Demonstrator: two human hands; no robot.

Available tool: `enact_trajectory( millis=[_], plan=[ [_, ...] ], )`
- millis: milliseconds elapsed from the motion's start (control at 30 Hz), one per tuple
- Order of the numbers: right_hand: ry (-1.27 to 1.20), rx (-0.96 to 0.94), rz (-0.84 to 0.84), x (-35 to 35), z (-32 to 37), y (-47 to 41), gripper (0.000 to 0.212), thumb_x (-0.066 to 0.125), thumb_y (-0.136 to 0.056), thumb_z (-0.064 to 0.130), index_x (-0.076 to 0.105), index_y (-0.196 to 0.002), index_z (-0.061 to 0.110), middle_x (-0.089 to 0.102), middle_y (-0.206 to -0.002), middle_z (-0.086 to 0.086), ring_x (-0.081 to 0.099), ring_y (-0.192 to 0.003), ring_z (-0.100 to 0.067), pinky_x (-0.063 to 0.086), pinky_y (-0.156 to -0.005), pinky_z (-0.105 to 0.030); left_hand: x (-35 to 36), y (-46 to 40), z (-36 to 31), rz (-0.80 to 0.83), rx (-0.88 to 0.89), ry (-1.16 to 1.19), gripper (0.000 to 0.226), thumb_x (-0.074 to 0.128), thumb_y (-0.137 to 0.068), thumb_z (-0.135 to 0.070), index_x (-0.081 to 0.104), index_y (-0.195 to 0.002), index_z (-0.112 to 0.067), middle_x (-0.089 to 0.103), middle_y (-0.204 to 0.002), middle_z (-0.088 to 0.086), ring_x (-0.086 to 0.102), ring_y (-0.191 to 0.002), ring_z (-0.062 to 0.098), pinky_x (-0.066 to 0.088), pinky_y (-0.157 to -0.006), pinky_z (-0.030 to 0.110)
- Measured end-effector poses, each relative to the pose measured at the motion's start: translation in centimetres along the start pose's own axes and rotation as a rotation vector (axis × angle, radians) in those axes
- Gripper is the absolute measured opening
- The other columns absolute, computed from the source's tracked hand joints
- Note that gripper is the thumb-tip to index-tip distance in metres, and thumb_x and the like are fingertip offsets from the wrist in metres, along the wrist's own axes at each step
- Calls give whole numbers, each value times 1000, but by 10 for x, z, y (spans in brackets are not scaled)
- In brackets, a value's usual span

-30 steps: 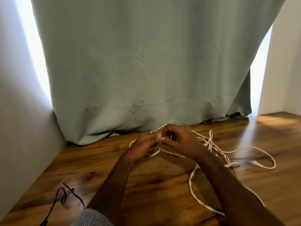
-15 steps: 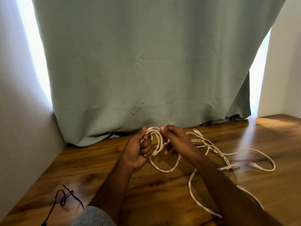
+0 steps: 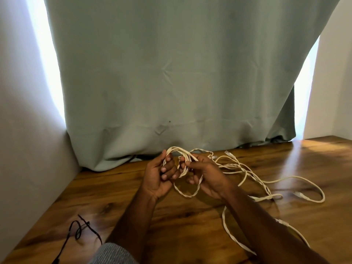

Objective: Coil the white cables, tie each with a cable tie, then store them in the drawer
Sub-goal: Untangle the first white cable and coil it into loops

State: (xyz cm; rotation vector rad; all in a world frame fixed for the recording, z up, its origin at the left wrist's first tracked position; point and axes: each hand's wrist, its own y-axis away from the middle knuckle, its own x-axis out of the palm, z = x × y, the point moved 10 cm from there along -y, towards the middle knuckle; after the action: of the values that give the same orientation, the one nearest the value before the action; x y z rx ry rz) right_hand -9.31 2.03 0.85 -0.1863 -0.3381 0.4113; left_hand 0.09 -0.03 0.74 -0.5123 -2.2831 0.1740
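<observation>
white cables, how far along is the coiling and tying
Done: a few loops of white cable are gathered between the left hand and right hand. In hand: both hands grip that small coil above the wooden surface. Left: most of the loose cable lies uncoiled to the right. No tie is on the coil, and no drawer is in view. A thin black cord lies at lower left.
</observation>
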Motion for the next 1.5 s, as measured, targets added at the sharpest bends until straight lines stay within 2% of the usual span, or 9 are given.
enact_trajectory(
  millis=[200,333,467,667,867,1000,1133,1333,1500],
  plan=[
    [207,-14,-11,-2,9,6,29,57,-100,39,72,-86,18,44,-61,-3,50,-55,-14,25,-36,-18,9,2,19,77,-119,-87,42,38,-97,-30,57,-66,-9,36,-44,-2,31,-32,8,36,-43,24],
    [121,36,-16,-8,6,9,25,60,-97,36,64,-92,11,50,-64,-5,58,-59,-16,24,-34,-16,8,0,17,81,-123,-97,36,40,-95,-28,55,-67,-10,32,-43,-6,26,-32,6,27,-41,24],
    [105,58,4,-11,5,8,29,64,-95,35,69,-106,8,49,-69,-3,51,-61,-11,22,-34,-14,4,-1,20,70,-132,-55,33,39,-95,-24,53,-70,-8,34,-45,-4,28,-33,7,32,-42,25],
    [71,110,-34,-19,-2,3,37,55,-101,43,65,-103,8,49,-68,-4,50,-59,-14,20,-34,-14,1,-1,23,85,-173,-66,36,36,-94,-23,57,-68,-9,37,-49,-2,30,-35,9,35,-46,27],
    [67,166,-1,-20,-3,7,26,43,-106,20,63,-101,4,53,-70,-11,58,-63,-21,28,-33,-16,-1,-2,25,75,-206,-157,40,40,-95,-32,51,-64,-11,31,-46,-3,26,-36,9,32,-45,26],
    [4,183,49,-13,-9,8,24,45,-101,22,62,-99,6,55,-72,-10,63,-69,-24,39,-33,-20,-4,-6,23,3,-175,-277,39,50,-93,-41,45,-63,-16,26,-45,-6,20,-32,5,23,-36,20],
    [-171,122,89,-3,-9,7,36,44,-104,30,71,-95,9,59,-77,-11,68,-71,-25,54,-40,-29,-1,-11,16,-35,-121,-144,41,42,-100,-40,42,-66,-16,25,-41,-7,21,-29,3,20,-32,17],
    [-153,135,-6,-10,-8,-2,37,46,-103,42,60,-85,14,35,-53,2,39,-45,-10,21,-37,-17,12,-9,15,32,-80,-58,32,42,-97,-33,47,-73,-12,30,-41,-7,27,-30,5,30,-38,22],
    [-155,155,-74,-22,-8,-2,36,47,-102,38,54,-77,14,27,-50,4,27,-37,-7,15,-37,-16,21,-9,26,127,-165,-11,37,37,-98,-29,49,-66,-13,30,-41,-8,28,-30,7,27,-44,25]
  ],
)
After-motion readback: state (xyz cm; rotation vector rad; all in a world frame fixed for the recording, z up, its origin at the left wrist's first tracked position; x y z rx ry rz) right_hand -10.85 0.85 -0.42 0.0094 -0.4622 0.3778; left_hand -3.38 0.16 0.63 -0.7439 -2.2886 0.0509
